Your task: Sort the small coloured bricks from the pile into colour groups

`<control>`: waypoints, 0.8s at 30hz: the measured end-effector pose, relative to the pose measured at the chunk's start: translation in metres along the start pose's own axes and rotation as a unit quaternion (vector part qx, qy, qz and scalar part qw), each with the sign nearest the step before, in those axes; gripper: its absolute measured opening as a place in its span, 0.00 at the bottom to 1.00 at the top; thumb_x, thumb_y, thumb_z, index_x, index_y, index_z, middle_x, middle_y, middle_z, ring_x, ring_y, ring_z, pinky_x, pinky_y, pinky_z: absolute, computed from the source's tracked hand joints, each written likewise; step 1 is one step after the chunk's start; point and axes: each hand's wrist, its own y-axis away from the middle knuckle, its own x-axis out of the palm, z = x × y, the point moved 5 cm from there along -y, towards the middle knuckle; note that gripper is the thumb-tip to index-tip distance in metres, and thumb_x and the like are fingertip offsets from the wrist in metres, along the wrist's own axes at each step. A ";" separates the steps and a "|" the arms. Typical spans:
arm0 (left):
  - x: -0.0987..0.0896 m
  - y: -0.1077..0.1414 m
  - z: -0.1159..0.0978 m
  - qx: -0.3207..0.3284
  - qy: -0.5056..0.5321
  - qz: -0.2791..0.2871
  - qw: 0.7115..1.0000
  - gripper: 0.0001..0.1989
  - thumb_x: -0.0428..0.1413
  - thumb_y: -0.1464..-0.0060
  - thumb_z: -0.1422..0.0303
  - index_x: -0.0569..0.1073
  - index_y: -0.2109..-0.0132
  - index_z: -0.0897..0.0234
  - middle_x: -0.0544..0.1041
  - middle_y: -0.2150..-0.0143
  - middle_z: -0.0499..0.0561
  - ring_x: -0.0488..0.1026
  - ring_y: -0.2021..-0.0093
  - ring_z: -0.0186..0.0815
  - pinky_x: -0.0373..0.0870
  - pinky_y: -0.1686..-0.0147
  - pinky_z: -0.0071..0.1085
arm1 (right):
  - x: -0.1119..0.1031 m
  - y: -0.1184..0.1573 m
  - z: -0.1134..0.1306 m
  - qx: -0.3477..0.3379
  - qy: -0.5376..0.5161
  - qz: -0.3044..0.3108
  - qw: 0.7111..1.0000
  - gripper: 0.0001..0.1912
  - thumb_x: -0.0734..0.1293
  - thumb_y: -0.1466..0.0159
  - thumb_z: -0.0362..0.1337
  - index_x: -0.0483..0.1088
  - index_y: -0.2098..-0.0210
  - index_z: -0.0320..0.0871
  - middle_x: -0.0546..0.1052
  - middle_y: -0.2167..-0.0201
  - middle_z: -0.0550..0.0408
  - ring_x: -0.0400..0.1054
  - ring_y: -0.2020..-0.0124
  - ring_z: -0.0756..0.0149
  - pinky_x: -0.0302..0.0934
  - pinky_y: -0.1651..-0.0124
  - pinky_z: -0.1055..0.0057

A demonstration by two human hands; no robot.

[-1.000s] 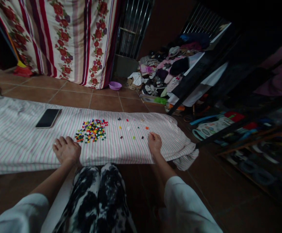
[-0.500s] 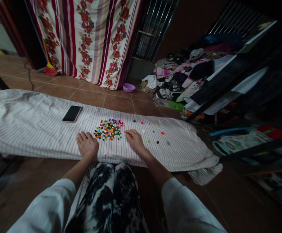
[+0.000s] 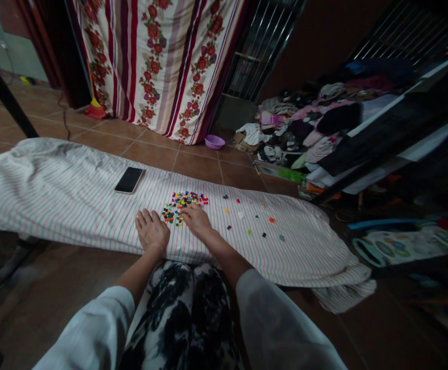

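A pile of tiny multicoloured beads or blocks lies on the striped cloth. My left hand rests flat beside the pile's lower left edge, fingers spread. Over the pile's right side is my right hand, its fingers bent and pinched together among the pieces; whatever is between the fingertips is hidden. To the right lie small separate spots of colour, among them yellow pieces, white pieces, orange pieces, lime green pieces and black pieces.
A phone lies on the cloth left of the pile. On the tiled floor beyond stand a purple basin and a red broom near a floral curtain. Heaped clothes fill the back right.
My right hand has moved left from beside the pile onto its right part. My left hand stays flat on the cloth. The whole view has shifted slightly.
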 end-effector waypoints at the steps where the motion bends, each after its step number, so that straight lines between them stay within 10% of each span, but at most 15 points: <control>1: 0.000 0.000 0.000 -0.001 0.003 0.001 1.000 0.23 0.43 0.44 0.70 0.68 0.46 0.78 0.64 0.39 0.74 0.52 0.32 0.56 0.51 0.37 0.53 | 0.002 -0.004 0.003 0.003 0.015 0.011 1.000 0.12 0.61 0.33 0.35 0.76 0.57 0.47 0.71 0.60 0.53 0.66 0.58 0.67 0.58 0.54 0.72; 24: 0.000 0.001 0.000 0.000 0.013 0.011 1.000 0.23 0.45 0.45 0.69 0.67 0.45 0.78 0.63 0.38 0.74 0.52 0.33 0.58 0.51 0.38 0.55 | 0.003 -0.020 0.012 0.109 0.072 0.067 0.989 0.12 0.61 0.35 0.37 0.76 0.60 0.46 0.75 0.56 0.49 0.70 0.56 0.62 0.61 0.57 0.69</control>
